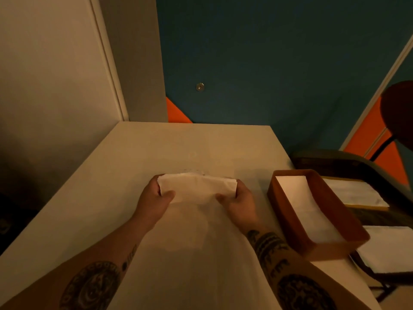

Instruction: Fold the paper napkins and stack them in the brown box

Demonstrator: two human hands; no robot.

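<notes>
Napkin, white paper, partly folded, frame centre above pale table; left hand and right hand pinch opposite ends, likely to align edges. Brown rectangular box waits right, white folded stack inside.

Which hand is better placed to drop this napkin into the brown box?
Right hand, probably: it holds the napkin end nearest the brown box; the left hand is farther.

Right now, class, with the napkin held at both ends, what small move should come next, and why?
Probably carry the napkin right and lay it in the brown box. It already looks folded into a strip, pinched between left hand and right hand, and folded napkins already lie there.
</notes>
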